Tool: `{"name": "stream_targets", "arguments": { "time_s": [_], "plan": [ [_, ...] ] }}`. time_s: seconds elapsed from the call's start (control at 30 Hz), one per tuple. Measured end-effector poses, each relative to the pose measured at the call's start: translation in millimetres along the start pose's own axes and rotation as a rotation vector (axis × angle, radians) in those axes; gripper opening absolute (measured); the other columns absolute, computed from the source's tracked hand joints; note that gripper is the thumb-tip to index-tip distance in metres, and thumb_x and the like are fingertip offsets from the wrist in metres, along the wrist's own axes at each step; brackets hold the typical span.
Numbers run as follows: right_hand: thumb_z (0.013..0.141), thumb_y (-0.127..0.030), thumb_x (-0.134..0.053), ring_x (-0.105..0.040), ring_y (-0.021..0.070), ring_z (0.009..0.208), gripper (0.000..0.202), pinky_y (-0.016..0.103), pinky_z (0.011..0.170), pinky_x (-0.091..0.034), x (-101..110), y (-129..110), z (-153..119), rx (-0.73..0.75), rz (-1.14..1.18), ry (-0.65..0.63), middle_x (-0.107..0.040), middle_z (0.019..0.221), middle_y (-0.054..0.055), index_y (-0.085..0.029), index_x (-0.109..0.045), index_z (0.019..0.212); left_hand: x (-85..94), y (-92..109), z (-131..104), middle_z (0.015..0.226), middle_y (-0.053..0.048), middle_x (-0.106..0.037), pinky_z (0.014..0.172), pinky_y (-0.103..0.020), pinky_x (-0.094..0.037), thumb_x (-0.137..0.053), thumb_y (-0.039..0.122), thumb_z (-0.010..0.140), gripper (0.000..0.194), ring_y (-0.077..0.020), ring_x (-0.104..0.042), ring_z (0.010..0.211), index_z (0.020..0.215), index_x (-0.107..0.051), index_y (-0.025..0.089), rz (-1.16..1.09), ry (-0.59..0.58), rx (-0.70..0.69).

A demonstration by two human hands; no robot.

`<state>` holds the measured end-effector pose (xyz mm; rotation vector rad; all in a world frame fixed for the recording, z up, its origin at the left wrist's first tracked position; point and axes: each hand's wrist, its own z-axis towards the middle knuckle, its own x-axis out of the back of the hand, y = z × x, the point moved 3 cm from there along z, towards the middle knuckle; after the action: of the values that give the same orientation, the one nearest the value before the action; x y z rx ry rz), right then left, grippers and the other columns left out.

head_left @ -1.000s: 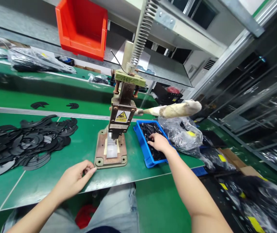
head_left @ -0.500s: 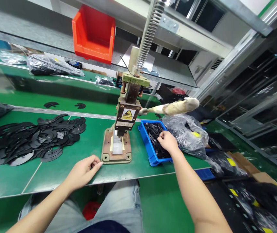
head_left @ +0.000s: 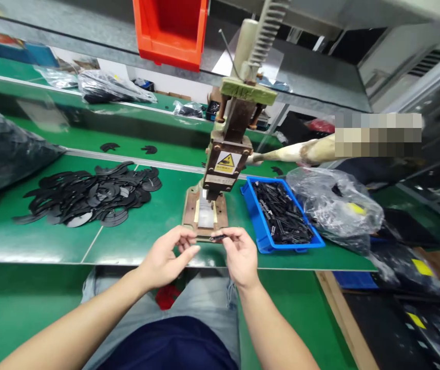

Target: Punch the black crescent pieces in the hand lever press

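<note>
My right hand [head_left: 243, 255] pinches a small, thin black plastic part [head_left: 217, 237] in front of the base of a hand press [head_left: 205, 210]. To its left, my left hand [head_left: 171, 257] has thumb and fingers apart with nothing between them, close to the part's free end. The press stands upright, with a yellow warning label on its ram housing and a pale metal block on its base. On the right, a blue tray [head_left: 259, 229] holds many similar small black parts.
A heap of flat, curved black pieces [head_left: 100, 192] lies on the green table at left. Beside it is a dark plastic bag [head_left: 4, 149]. The press's wrapped lever [head_left: 300, 152] juts right above a clear bag [head_left: 335, 205]. An orange bin [head_left: 169, 51] sits on the shelf.
My right hand has come out of the blue tray with a small black part and moved left to the press. My left hand has lifted off the table beside the base and opened.
</note>
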<state>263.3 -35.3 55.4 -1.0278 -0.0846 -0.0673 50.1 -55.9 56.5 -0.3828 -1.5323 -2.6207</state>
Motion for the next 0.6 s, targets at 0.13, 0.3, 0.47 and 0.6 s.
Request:
{"name": "stream_targets", "arguments": {
  "time_s": [0.13, 0.3, 0.47, 0.6],
  "plan": [
    [0.101, -0.038, -0.061, -0.077, 0.0194, 0.100, 0.015, 0.041, 0.094, -0.065, -23, 3, -13, 0.002, 0.069, -0.053, -0.079, 0.106, 0.007, -0.025, -0.065, 0.107, -4.1, 11, -5, 0.102, -0.006, -0.069, 0.077, -0.032, -0.055, -0.069, 0.035, 0.097, 0.027, -0.0172, -0.064, 0.082, 0.120, -0.068, 0.022, 0.023, -0.032, -0.091],
    [0.099, -0.034, -0.065, -0.075, 0.0207, 0.108, 0.013, 0.042, 0.101, -0.063, -21, 6, -20, 0.067, 0.037, -0.102, -0.078, 0.110, 0.007, -0.027, -0.072, 0.108, 0.3, 12, -7, 0.101, -0.006, -0.069, 0.076, -0.032, -0.055, -0.068, 0.030, 0.098, 0.020, -0.0171, -0.064, 0.082, 0.116, -0.070, 0.023, 0.051, -0.036, -0.149],
    [0.101, -0.028, -0.061, -0.075, 0.0204, 0.110, 0.016, 0.042, 0.100, -0.063, -16, 9, -22, 0.134, -0.022, -0.122, -0.078, 0.113, 0.007, -0.029, -0.073, 0.112, -0.4, 12, -7, 0.097, -0.006, -0.070, 0.077, -0.032, -0.054, -0.069, 0.035, 0.097, 0.018, -0.0178, -0.064, 0.083, 0.110, -0.072, 0.022, 0.018, -0.059, -0.085],
    [0.100, -0.023, -0.062, -0.075, 0.0209, 0.112, 0.019, 0.042, 0.101, -0.063, -16, 4, -18, 0.213, -0.077, -0.190, -0.079, 0.114, 0.006, -0.029, -0.075, 0.112, -8.3, 0, -5, 0.089, -0.004, -0.070, 0.075, -0.031, -0.054, -0.068, 0.045, 0.099, 0.026, -0.0163, -0.065, 0.079, 0.104, -0.067, 0.020, -0.256, -0.168, 0.187]
  ]
}}
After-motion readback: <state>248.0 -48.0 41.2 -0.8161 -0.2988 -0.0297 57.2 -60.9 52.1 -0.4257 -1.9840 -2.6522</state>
